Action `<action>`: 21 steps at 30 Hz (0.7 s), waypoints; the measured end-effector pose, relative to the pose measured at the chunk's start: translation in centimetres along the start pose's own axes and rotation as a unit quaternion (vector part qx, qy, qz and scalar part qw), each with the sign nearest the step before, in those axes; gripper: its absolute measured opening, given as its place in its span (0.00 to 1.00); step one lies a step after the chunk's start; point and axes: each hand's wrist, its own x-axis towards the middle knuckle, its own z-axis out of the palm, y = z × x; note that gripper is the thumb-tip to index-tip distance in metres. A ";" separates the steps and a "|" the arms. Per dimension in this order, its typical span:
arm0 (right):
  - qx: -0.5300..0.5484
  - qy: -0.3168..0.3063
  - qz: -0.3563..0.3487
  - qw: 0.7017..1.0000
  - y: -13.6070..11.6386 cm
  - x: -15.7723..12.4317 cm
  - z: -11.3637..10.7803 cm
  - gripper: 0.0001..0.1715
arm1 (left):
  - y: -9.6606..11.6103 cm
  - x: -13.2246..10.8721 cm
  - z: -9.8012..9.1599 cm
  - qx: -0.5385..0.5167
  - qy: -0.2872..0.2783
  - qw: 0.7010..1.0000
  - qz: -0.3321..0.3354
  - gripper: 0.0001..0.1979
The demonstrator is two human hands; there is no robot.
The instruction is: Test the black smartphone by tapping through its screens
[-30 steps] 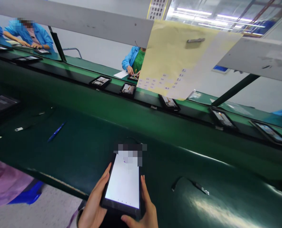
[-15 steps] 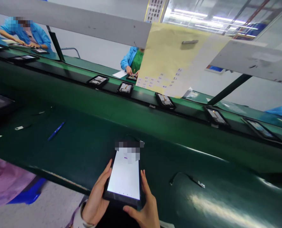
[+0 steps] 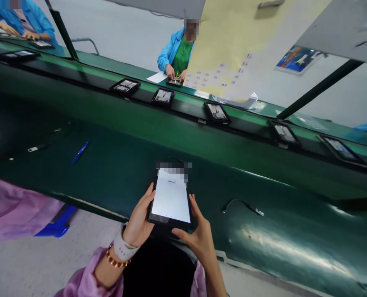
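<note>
I hold a black tablet (image 3: 171,198) with a lit white screen over the near edge of a dark green table (image 3: 115,173). My left hand (image 3: 139,221) grips its left side, fingers curled along the edge. My right hand (image 3: 198,233) holds the lower right corner, thumb under the bottom edge and fingers up the right side. A white band and a bead bracelet sit on my left wrist.
A blue pen (image 3: 80,152) and small metal parts (image 3: 37,147) lie on the table to the left; a thin cable (image 3: 242,205) lies to the right. Several open tablets (image 3: 217,112) ride the conveyor behind. A person in a blue coat (image 3: 177,53) works across it. Another person's purple sleeve (image 3: 13,206) is at left.
The view has tipped downward and my arms and sleeves now show. The tablet stays in both hands, sitting a little higher and farther right in the picture.
</note>
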 end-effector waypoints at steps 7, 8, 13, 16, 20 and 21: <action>-0.005 0.003 0.042 0.999 -2.3 1.1 -0.6 0.81 | 1.0 -0.4 1.1 -0.002 -0.007 1.000 0.003 0.24; -0.008 0.003 0.047 0.999 -2.7 1.3 -0.8 0.81 | 1.1 -0.5 1.3 -0.002 -0.008 1.000 0.003 0.24; -0.027 -0.003 0.064 0.998 -4.2 2.3 -1.6 0.80 | 1.6 -0.7 2.1 -0.011 0.000 1.000 0.004 0.22; -0.036 -0.010 0.075 0.997 -4.9 2.7 -1.8 0.80 | 1.7 -0.8 2.4 -0.017 0.007 1.000 0.008 0.21; -0.042 -0.014 0.083 0.996 -5.7 3.0 -2.0 0.80 | 2.1 -0.8 2.6 -0.017 0.013 1.000 0.005 0.21; -0.046 -0.013 0.082 0.995 -5.9 3.1 -2.0 0.80 | 2.1 -0.8 2.6 -0.016 0.016 1.000 0.005 0.21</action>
